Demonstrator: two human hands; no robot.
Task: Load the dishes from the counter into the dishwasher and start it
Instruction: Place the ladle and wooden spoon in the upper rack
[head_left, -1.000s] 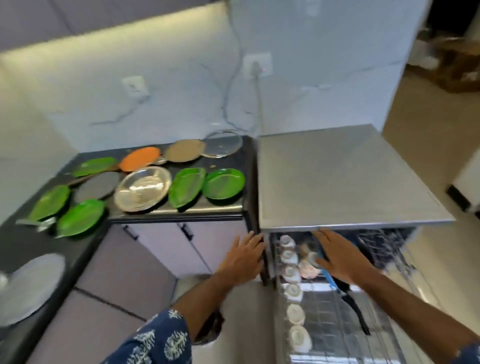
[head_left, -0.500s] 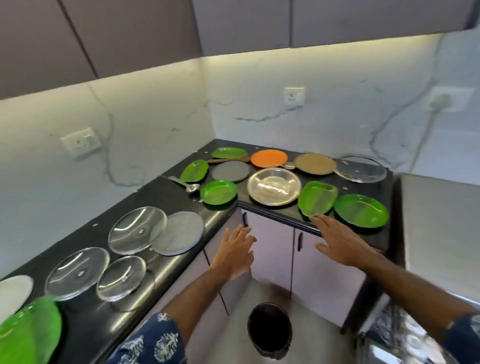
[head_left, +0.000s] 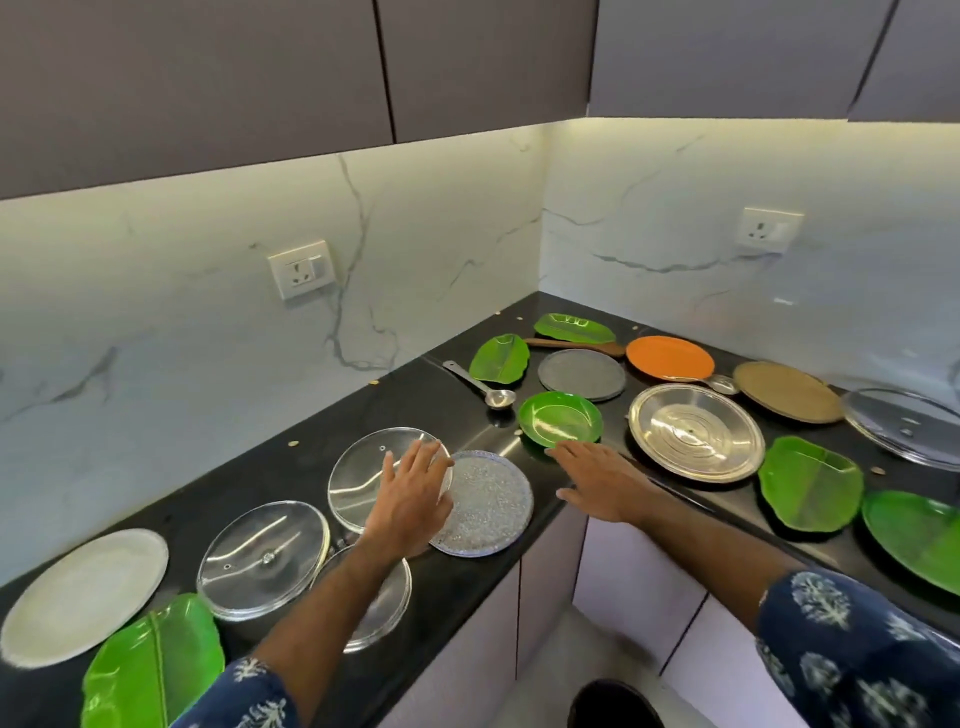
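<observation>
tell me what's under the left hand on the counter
The left hand hovers open over a clear glass lid and the edge of a textured silver plate. The parts of both beneath the palm are hidden, and so is whether it touches them.

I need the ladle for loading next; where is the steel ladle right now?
In the head view the steel ladle lies on the black counter near the corner, left of the round green plate and beside a leaf-shaped green plate.

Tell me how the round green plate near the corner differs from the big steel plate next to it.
The round green plate is bright green and the smaller of the two; the big steel plate is shiny bare metal, wider, with ringed grooves in its middle. The right hand reaches almost to the green plate, not the steel one. Both lie flat on the black counter.
</observation>
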